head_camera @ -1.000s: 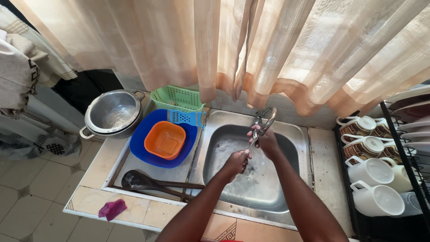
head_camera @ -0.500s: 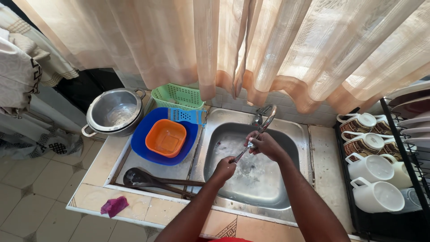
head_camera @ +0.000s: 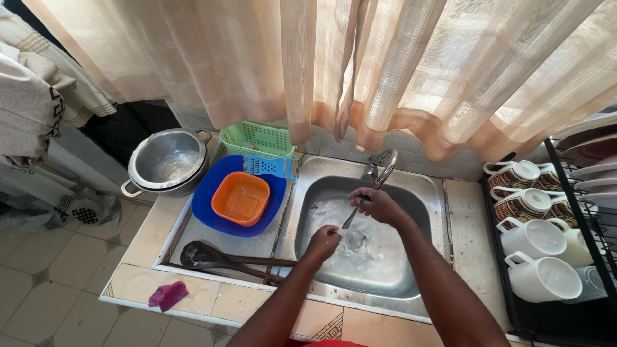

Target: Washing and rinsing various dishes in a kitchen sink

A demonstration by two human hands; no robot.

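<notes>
Over the steel sink, both hands are working above the soapy basin, and plenty is hard to read. Right hand is curling closed around the top of a slim metal utensil, fingers wrapped together on the handle, so the handle end is disappearing inside the fist while the free end is slanting down and leftward toward the left hand; whether it is a spoon or a fork is too small to tell. Left hand is bunching into a loose fist just below that lower tip, knuckles facing up, and what it is pinching, if anything, is hiding under the fingers, so I cannot tell whether it is gripping something or simply closed. Foam is clouding the sink floor beneath the hands, blurring whatever is lying there. Behind the sink, the tap is arching toward the right hand, its base partly tucked under the hanging curtain. Left of the sink, an orange bowl is sitting inside a blue basin, with a green basket behind it half covered by the curtain hem, a steel pot further left, and a dark ladle lying on the drainboard near the sink's front corner. Right of the sink, white mugs are crowding a black rack, and the frame edge is cutting off the plates behind them.
</notes>
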